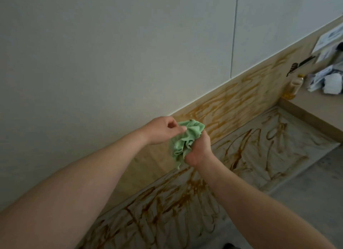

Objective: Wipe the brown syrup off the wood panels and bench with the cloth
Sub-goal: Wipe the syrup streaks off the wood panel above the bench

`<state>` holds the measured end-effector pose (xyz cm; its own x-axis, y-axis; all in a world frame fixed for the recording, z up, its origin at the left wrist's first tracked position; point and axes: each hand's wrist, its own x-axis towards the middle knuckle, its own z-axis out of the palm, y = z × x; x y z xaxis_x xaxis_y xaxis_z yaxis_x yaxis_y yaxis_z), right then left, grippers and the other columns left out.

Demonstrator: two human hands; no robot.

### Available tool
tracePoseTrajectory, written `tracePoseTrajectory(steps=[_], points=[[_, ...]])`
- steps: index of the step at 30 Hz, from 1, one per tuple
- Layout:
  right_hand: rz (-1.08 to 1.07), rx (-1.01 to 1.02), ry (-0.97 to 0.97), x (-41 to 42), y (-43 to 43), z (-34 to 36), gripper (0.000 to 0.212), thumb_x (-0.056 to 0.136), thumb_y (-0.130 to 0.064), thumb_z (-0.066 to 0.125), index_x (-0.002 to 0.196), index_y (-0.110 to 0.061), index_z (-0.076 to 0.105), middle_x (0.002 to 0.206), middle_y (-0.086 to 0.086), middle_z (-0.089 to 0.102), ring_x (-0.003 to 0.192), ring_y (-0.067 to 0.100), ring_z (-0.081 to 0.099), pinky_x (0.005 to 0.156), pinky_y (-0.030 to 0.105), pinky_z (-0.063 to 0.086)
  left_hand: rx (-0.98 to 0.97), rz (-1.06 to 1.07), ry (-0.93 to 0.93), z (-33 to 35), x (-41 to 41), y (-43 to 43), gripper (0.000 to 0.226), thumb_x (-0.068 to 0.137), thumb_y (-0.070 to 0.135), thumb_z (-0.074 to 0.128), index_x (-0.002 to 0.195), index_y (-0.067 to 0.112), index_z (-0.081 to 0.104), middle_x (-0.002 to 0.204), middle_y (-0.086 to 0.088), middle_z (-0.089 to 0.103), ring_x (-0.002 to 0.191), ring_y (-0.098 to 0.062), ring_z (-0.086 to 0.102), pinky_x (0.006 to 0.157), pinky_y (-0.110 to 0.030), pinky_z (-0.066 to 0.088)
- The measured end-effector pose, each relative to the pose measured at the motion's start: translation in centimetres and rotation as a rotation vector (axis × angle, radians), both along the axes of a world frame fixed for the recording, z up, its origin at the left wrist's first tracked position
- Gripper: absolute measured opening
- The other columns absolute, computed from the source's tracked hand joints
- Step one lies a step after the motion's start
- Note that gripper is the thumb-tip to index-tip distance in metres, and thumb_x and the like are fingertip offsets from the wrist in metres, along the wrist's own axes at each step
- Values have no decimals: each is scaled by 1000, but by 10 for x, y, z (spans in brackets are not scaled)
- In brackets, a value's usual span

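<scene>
Got the green cloth (187, 137) bunched up in the air just in front of the wood panel (246, 92). My right hand (199, 148) is wrapped around the bottom of the wad and my left hand (163, 130) is pinching its top edge. Brown syrup (235, 152) is streaked all over the panel and the bench (297, 143) below, with a bottle (295, 85) up on the far ledge.

Indoor room, likely a home utility corner: large pale wall tiles (111, 53) rise above a strip of wood panelling (246, 98) and a low bench (259, 174), both streaked with brown syrup (235, 156). A plastic bottle (295, 85) of yellow liquid and crumpled packets (319, 79) sit on a raised ledge (315, 102).
</scene>
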<state>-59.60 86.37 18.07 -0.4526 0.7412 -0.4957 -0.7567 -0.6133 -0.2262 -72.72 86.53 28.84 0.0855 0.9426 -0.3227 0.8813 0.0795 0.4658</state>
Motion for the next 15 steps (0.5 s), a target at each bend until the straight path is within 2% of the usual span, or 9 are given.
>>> tracePoseTrajectory(steps=[2, 5, 8, 10, 12, 14, 15], points=[[-4, -4, -13, 6, 7, 3, 59, 97, -55, 43, 123, -10, 73, 123, 18, 71, 111, 36, 69, 104, 45, 50, -34, -95, 78, -8, 22, 3, 41, 87, 58, 71, 109, 23, 67, 105, 8, 69, 94, -13, 66, 82, -32, 54], [-27, -9, -9, 24, 20, 0, 58, 98, -57, 40, 109, -13, 75, 108, 15, 74, 97, 34, 73, 90, 42, 56, 27, -158, 123, -21, 47, 16, 16, 93, 33, 67, 105, 23, 66, 103, 1, 70, 95, -21, 67, 85, -39, 56], [-80, 1, 6, 41, 26, -12, 59, 104, -51, 36, 102, -9, 78, 103, 17, 75, 89, 33, 75, 81, 41, 58, 35, -101, 24, -23, 64, 26, 15, 91, 41, 63, 101, 29, 63, 98, 5, 71, 90, -18, 68, 83, -40, 57], [-60, -11, -18, 48, 27, -21, 61, 104, -53, 38, 96, -10, 79, 101, 16, 76, 85, 31, 76, 78, 41, 58, -28, -138, -1, -25, 74, 30, 18, 93, 44, 64, 104, 30, 65, 101, 9, 72, 93, -14, 68, 81, -33, 57], [-56, -49, -63, 52, 28, -29, 60, 104, -57, 38, 99, -11, 76, 95, 15, 78, 79, 30, 76, 72, 40, 59, -151, -187, 3, -28, 85, 33, 19, 97, 45, 65, 109, 31, 67, 104, 13, 70, 95, -8, 67, 78, -24, 52], [-86, -94, -102, 55, 31, -36, 58, 103, -55, 40, 100, -9, 74, 91, 13, 77, 74, 29, 75, 68, 36, 60, -176, -178, 33, -33, 87, 40, 20, 97, 47, 61, 109, 33, 68, 106, 15, 70, 99, -8, 66, 83, -27, 53], [-107, -136, -105, 57, 34, -41, 58, 101, -56, 42, 104, -9, 75, 97, 14, 76, 79, 30, 74, 74, 36, 59, -153, -168, 76, -35, 84, 46, 20, 99, 44, 58, 110, 31, 68, 108, 13, 69, 102, -11, 66, 88, -31, 54]])
